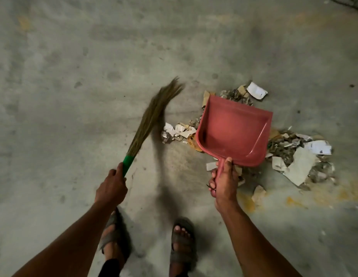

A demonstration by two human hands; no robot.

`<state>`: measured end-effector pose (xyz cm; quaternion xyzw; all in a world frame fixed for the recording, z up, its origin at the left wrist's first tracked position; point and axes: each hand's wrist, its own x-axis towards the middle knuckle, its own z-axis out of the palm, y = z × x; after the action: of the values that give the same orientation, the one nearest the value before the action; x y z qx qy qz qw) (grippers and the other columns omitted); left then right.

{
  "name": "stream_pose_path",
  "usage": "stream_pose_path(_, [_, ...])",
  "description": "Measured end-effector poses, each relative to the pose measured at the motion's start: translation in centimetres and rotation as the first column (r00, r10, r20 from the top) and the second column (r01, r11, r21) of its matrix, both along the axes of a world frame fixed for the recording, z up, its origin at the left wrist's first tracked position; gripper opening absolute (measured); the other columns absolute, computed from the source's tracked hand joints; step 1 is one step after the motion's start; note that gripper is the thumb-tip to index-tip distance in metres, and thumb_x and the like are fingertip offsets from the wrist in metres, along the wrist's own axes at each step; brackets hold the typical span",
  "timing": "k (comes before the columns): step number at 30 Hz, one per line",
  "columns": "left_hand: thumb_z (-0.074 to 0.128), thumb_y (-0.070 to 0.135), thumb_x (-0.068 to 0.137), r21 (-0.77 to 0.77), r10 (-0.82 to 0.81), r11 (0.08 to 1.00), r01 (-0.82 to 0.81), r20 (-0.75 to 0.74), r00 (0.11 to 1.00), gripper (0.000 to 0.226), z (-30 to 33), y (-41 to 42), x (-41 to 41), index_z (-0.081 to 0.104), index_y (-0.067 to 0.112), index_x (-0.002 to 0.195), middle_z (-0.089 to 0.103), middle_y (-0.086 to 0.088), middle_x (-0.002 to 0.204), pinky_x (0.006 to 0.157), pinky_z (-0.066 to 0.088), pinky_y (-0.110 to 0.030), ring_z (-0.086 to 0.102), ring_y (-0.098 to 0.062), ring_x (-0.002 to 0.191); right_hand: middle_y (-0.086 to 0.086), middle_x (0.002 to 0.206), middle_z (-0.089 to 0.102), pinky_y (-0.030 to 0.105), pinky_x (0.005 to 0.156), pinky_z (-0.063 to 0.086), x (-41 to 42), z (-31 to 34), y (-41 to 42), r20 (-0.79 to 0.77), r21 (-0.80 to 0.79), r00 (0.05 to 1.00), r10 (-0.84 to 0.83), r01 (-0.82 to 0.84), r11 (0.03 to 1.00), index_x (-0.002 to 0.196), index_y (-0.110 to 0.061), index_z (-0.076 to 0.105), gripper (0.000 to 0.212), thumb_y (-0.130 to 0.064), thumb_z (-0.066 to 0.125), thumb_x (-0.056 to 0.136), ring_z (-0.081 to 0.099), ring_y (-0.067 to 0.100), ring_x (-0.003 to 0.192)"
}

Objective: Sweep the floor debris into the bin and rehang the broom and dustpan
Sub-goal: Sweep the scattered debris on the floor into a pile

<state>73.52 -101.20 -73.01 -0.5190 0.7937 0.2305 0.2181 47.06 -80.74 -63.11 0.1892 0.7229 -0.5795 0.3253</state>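
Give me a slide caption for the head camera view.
Left hand swings grass broom; right hand holds empty red dustpan over paper debris.

The dustpan (pixel 234 130) is a dusty pinkish red all over. The broom (pixel 152 116) has olive-brown bristles and a bright green handle. The debris (pixel 294 154) mixes white, cream and grey-brown scraps. The floor (pixel 74 56) is mottled grey-green with yellow-orange stains. The sandals (pixel 183 244) are grey.

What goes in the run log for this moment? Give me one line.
left hand grips broom | right hand grips dustpan, empty | debris on floor
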Motion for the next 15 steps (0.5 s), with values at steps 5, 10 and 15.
stream_pose_path(5, [0.051, 0.033, 0.104, 0.095, 0.044, 0.994, -0.054, 0.097, 0.994, 0.07, -2.8, 7.7, 0.2, 0.014, 0.032, 0.163, 0.053, -0.006, 0.125, 0.07, 0.059, -0.043, 0.061, -0.025, 0.09, -0.001, 0.061, 0.048, 0.017, 0.038, 0.025, -1.5, -1.3, 4.3, 0.003, 0.037, 0.997, 0.078, -0.079, 0.996, 0.097, -0.017, 0.056, 0.047, -0.059, 0.037, 0.108, 0.035, 0.012, 0.037])
stream_pose_path(10, [0.05, 0.032, 0.103, 0.167, 0.003, 0.986, -0.005, 0.014, 1.0, 0.069, -3.7, 14.8, -4.1, 0.015, 0.029, 0.163, 0.053, -0.009, 0.131, 0.075, 0.055, -0.044, 0.063, -0.033, 0.103, 0.001, 0.063, 0.05, 0.016, 0.039, 0.026, -1.0, -2.5, 8.4, 0.041, 0.057, 0.996, 0.078, -0.08, 0.995, 0.102, -0.017, 0.06, 0.049, -0.06, 0.037, 0.107, 0.035, 0.012, 0.037])
stream_pose_path(15, [0.053, 0.033, 0.102, 0.199, -0.031, 0.979, 0.048, -0.087, 0.996, 0.07, -3.7, 18.6, -11.3, 0.018, 0.026, 0.163, 0.054, -0.013, 0.134, 0.087, 0.056, -0.05, 0.062, -0.037, 0.112, 0.002, 0.064, 0.045, 0.016, 0.038, 0.026, -0.2, -2.7, 12.2, 0.052, 0.008, 0.998, 0.037, -0.038, 0.999, 0.098, -0.017, 0.054, 0.043, -0.054, 0.036, 0.11, 0.033, 0.012, 0.037])
